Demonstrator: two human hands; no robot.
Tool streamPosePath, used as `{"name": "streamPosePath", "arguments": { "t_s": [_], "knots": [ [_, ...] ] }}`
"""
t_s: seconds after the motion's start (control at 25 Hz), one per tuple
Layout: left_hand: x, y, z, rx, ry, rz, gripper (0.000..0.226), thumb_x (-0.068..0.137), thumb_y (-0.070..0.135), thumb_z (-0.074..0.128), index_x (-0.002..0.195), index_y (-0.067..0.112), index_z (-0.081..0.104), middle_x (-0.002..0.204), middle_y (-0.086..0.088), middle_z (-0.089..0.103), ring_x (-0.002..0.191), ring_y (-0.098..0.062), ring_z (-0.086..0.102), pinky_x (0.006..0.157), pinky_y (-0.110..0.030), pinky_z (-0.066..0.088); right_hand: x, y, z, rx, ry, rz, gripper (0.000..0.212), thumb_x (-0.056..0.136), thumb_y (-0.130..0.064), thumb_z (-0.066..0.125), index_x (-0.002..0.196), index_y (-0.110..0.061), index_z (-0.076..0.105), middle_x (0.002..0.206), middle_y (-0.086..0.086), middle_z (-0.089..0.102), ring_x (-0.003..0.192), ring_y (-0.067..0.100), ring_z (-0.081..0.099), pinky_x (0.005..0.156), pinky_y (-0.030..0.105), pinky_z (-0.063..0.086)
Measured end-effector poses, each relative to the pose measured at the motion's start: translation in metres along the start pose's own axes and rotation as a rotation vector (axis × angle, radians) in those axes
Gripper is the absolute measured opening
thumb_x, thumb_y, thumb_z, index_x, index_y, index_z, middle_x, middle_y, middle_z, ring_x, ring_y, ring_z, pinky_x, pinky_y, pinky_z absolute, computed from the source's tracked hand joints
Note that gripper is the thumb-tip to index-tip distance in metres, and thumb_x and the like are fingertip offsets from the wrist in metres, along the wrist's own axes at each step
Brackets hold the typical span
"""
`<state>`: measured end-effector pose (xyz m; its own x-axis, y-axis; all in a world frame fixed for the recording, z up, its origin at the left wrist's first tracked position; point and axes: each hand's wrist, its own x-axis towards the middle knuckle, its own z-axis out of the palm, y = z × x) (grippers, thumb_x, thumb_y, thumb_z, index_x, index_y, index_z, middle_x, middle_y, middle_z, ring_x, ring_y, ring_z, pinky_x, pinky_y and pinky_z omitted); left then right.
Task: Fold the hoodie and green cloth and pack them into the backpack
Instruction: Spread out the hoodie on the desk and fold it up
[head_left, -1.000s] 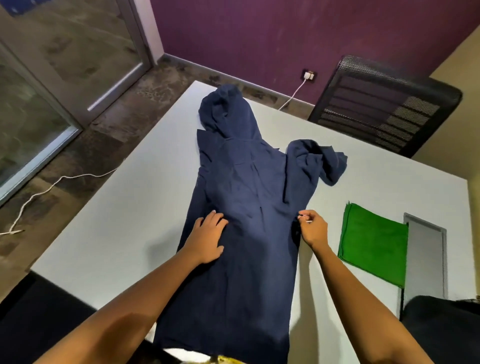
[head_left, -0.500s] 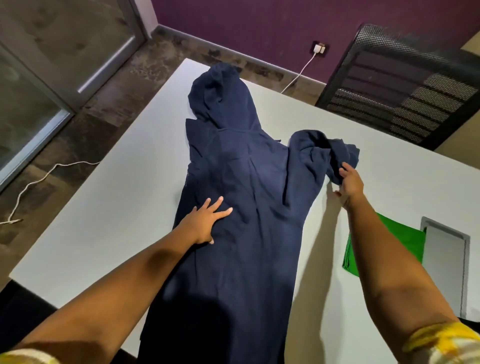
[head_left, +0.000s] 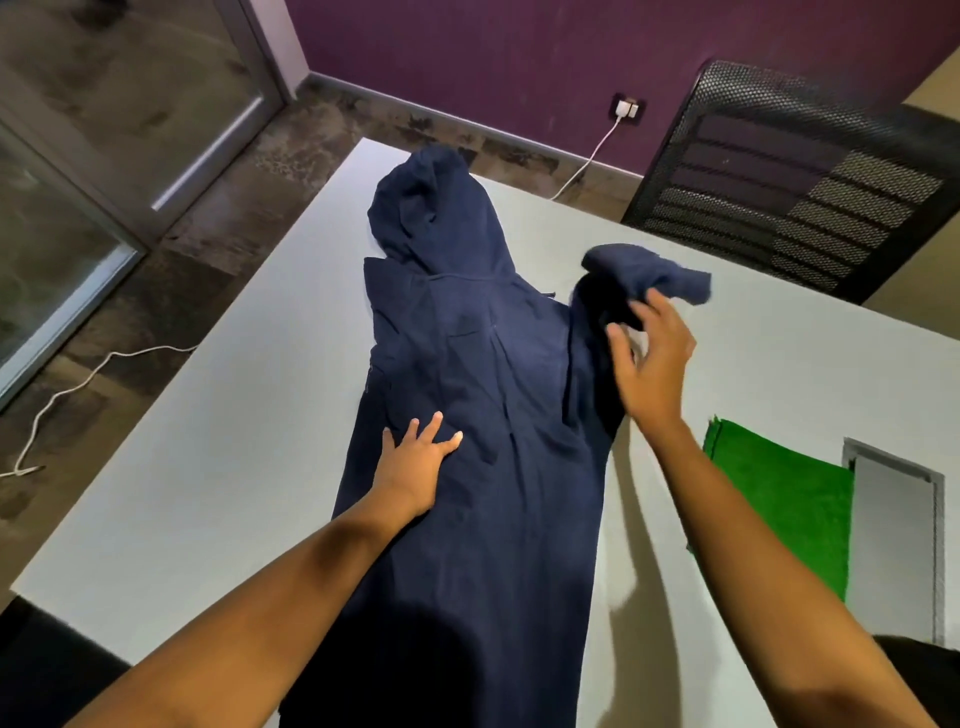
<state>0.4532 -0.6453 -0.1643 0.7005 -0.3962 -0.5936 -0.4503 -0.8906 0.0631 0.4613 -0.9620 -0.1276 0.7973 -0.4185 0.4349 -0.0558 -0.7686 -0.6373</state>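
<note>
No text, label, brand, number or sign can be read on anything in this view.
</note>
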Motion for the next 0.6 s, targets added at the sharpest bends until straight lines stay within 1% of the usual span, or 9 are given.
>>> {"name": "streamPosePath", "arguments": {
  "t_s": [0.08,0.12,0.2,0.24,0.32,0.4,0.48,0.56,0.6],
  "knots": [
    [-0.001,0.010,0.000,-0.019,0.111,-0.003,0.088,0.081,0.019,0.073,0.155,0.031,0.026,0.158,-0.006,0.024,0.147,-0.029,0.023,0.118,-0.047,0.022,-0.042,-0.022,-0.001,-0.012,-0.122,-0.305,0.027,0.089,-0.023,0.071,0.113,-0.012,0.069,0.132,0.002,0.062,0.130,0.018,0.052,0.107,0.042,0.032],
    [0.000,0.014,0.001,-0.170,0.190,-0.020,0.077,0.081,0.021,0.071,0.150,0.026,0.036,0.148,-0.006,0.038,0.138,-0.027,0.035,0.113,-0.041,0.032,-0.066,-0.020,0.002,-0.041,-0.241,-0.424,0.023,0.088,-0.026,0.070,0.109,-0.016,0.071,0.131,-0.004,0.063,0.134,0.017,0.049,0.109,0.045,0.031],
    [-0.002,0.025,-0.005,-0.725,0.325,-0.130,0.053,0.083,0.016,0.066,0.133,0.018,0.049,0.128,-0.005,0.052,0.119,-0.025,0.053,0.097,-0.036,0.047,-0.105,-0.002,0.005,-0.099,-0.516,-0.518,0.015,0.087,-0.029,0.067,0.101,-0.024,0.072,0.128,-0.011,0.065,0.139,0.015,0.044,0.111,0.051,0.030],
    [-0.001,0.031,-0.007,-0.955,0.347,-0.201,0.045,0.083,0.014,0.064,0.126,0.015,0.051,0.122,-0.005,0.055,0.111,-0.025,0.058,0.089,-0.034,0.050,-0.119,0.010,0.007,-0.116,-0.629,-0.499,0.014,0.087,-0.030,0.065,0.098,-0.025,0.072,0.126,-0.012,0.066,0.140,0.014,0.042,0.110,0.053,0.032],
    [0.001,0.037,-0.012,-1.190,0.303,-0.336,0.045,0.084,0.016,0.065,0.125,0.015,0.046,0.118,-0.004,0.057,0.104,-0.024,0.060,0.080,-0.031,0.048,-0.135,0.025,0.009,-0.138,-0.736,-0.400,0.015,0.089,-0.030,0.060,0.099,-0.026,0.071,0.126,-0.012,0.065,0.141,0.014,0.040,0.110,0.052,0.033],
    [0.005,0.036,-0.012,-1.358,0.251,-0.407,0.054,0.082,0.028,0.073,0.127,0.016,0.045,0.118,-0.002,0.059,0.103,-0.021,0.059,0.083,-0.032,0.050,-0.141,0.026,0.009,-0.166,-0.741,-0.336,0.019,0.090,-0.030,0.057,0.104,-0.026,0.071,0.128,-0.012,0.064,0.140,0.012,0.040,0.116,0.044,0.027],
    [0.013,0.034,-0.012,-1.562,0.205,-0.467,0.074,0.069,0.046,0.085,0.127,0.016,0.049,0.120,-0.001,0.061,0.105,-0.020,0.061,0.092,-0.037,0.053,-0.143,0.025,0.007,-0.162,-0.726,-0.307,0.021,0.090,-0.028,0.058,0.107,-0.026,0.071,0.127,-0.011,0.065,0.137,0.013,0.044,0.116,0.033,0.024],
    [0.016,0.036,-0.016,-1.573,0.219,-0.540,0.086,0.064,0.045,0.090,0.131,0.015,0.045,0.127,-0.004,0.056,0.110,-0.023,0.059,0.096,-0.041,0.052,-0.144,0.024,0.005,-0.134,-0.687,-0.237,0.023,0.089,-0.026,0.060,0.110,-0.025,0.070,0.123,-0.011,0.066,0.131,0.014,0.048,0.111,0.029,0.029],
    [0.014,0.038,-0.018,-1.438,0.313,-0.562,0.086,0.067,0.037,0.088,0.135,0.015,0.040,0.132,-0.007,0.049,0.114,-0.027,0.055,0.097,-0.043,0.051,-0.145,0.024,0.004,-0.120,-0.658,-0.191,0.023,0.089,-0.025,0.061,0.111,-0.025,0.069,0.121,-0.011,0.066,0.127,0.013,0.050,0.109,0.031,0.033]
  ]
}}
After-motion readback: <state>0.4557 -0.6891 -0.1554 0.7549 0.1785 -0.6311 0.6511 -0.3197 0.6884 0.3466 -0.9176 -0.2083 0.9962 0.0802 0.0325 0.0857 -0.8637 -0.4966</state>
